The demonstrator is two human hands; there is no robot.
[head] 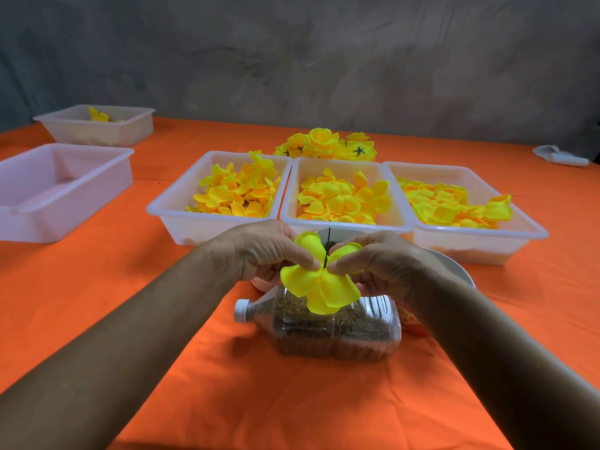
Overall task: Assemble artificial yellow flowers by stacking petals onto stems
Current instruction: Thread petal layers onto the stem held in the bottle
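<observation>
Both hands up front – left hand (266,251) and right hand (378,261) each pinch the yellow petal (319,284) w/ thumb & fingers, thin green stem (327,250) poking up thru its middle. Held just above a bottle (328,329) lying on its side on the orange cloth (227,384). Behind – 3 petal trays (344,222).

Both forearms are bare; no sleeves, rings or watch visible, though the wrists look slightly blurred.
</observation>
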